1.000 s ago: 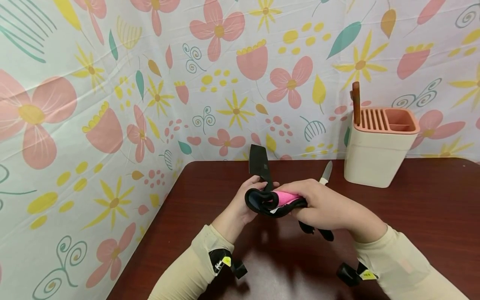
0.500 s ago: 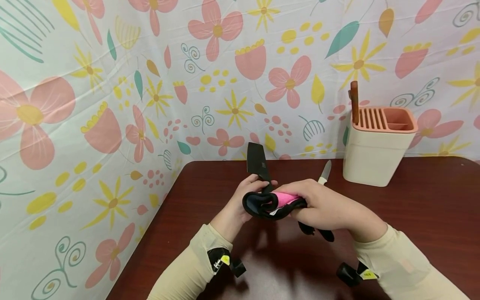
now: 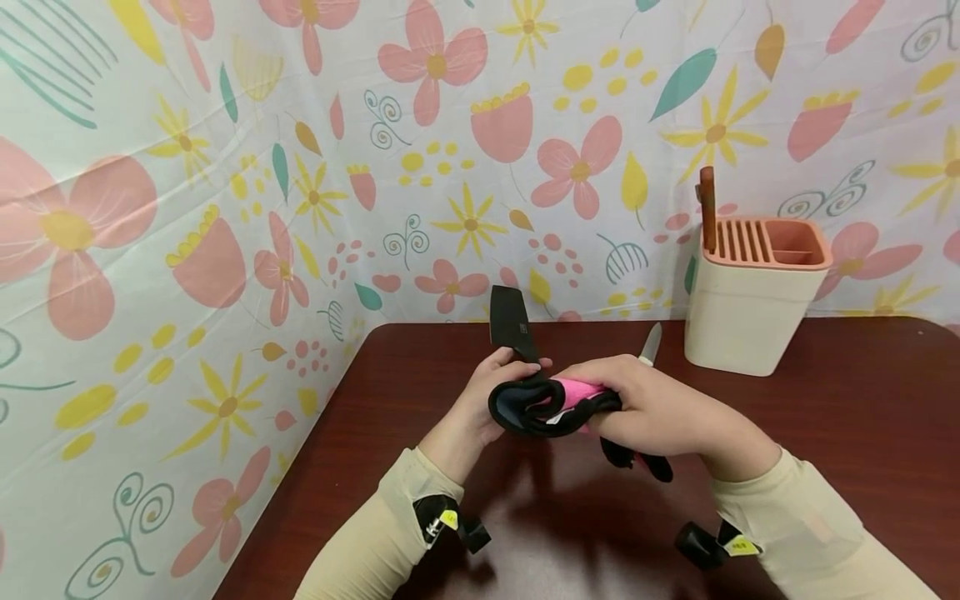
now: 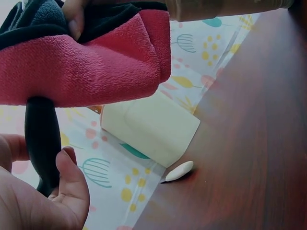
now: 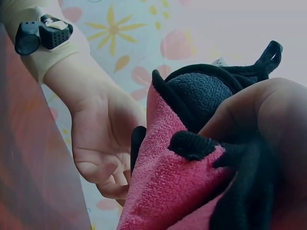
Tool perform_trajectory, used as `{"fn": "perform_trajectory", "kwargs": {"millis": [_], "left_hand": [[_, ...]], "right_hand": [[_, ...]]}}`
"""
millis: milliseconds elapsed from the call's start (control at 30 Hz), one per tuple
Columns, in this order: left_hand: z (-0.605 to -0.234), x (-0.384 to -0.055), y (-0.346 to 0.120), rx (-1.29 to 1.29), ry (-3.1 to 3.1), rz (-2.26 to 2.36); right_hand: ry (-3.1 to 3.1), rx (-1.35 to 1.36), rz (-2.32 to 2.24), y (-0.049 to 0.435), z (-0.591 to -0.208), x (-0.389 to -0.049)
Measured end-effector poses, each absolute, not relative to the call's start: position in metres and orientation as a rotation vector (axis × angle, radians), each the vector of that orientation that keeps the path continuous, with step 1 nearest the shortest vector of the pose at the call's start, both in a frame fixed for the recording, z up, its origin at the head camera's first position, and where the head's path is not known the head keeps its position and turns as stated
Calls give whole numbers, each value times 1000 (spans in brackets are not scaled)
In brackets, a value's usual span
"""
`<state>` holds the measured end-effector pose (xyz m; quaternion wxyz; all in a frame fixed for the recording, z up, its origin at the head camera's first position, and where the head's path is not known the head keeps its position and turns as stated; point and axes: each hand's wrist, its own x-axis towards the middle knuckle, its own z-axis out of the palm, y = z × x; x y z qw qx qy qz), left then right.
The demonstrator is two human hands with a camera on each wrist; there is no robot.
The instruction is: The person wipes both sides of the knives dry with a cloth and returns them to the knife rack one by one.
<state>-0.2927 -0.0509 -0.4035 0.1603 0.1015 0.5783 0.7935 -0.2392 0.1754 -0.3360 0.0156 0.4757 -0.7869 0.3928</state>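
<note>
My left hand (image 3: 480, 396) grips a black cleaver (image 3: 512, 321) near where its handle meets the blade, which points away from me. In my right hand (image 3: 654, 408) is a folded pink cloth (image 3: 579, 391) with black edging and a dark grey reverse side. In the left wrist view, the cloth (image 4: 96, 72) covers the end of the black cleaver handle (image 4: 42, 143), while the fingers and thumb hold the handle lower down. The right wrist view shows the cloth (image 5: 163, 139) bunched under the fingers, a black loop (image 5: 272, 55) at its corner.
A small knife (image 3: 651, 343) with a white handle lies on the dark red-brown table (image 3: 840, 417), beyond my right hand. Behind it stands a cream knife holder (image 3: 738, 325) with a pink slotted top, a brown-handled knife (image 3: 708, 208) in it. A flower-patterned curtain (image 3: 450, 167) hangs behind.
The right hand and the cloth have shifted slightly to the right, and the cloth's folds have changed shape. The cleaver blade has moved a little to the left. Both holds stay the same.
</note>
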Motion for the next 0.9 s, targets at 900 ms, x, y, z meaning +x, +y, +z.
{"fn": "perform_trajectory", "kwargs": {"millis": [900], "left_hand": [[-391,-293,-59,233,1550,2254]], "right_hand": [[-2558,1254,734,199,-328,-212]]}}
